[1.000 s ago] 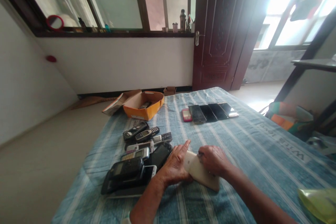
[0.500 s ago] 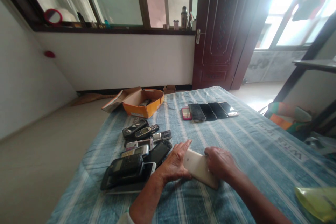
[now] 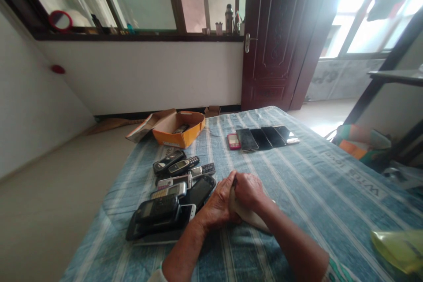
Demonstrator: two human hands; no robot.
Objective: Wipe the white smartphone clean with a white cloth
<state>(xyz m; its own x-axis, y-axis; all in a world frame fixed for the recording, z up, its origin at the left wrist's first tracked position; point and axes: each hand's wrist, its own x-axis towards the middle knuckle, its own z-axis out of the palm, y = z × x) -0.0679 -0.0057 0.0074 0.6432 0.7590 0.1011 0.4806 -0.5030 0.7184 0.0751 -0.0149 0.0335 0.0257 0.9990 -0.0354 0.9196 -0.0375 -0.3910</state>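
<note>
A pale, light-backed smartphone [image 3: 253,217] lies tilted between my hands, its back facing up. My left hand [image 3: 220,205] grips it along the left edge. Curled into a fist, my right hand [image 3: 248,189] presses at the phone's far end, close against the left fingers; whatever it pinches is hidden. Just left of my left hand is a pile of old phones, with a black handset [image 3: 157,208] on top, a silver keypad phone [image 3: 170,190] behind it and a dark phone [image 3: 202,191] leaning beside. A white-edged phone [image 3: 189,216] pokes out underneath.
An orange open box [image 3: 180,137] with a phone inside stands at the far left of the striped cloth [image 3: 317,202]. Several dark smartphones [image 3: 264,138] lie in a row beside a small pink-edged device [image 3: 234,141]. A yellow-green bag [image 3: 398,249] rests at the right.
My right hand has slid from the phone's right side up to its far left end, beside my left hand. The left hand keeps its hold on the phone.
</note>
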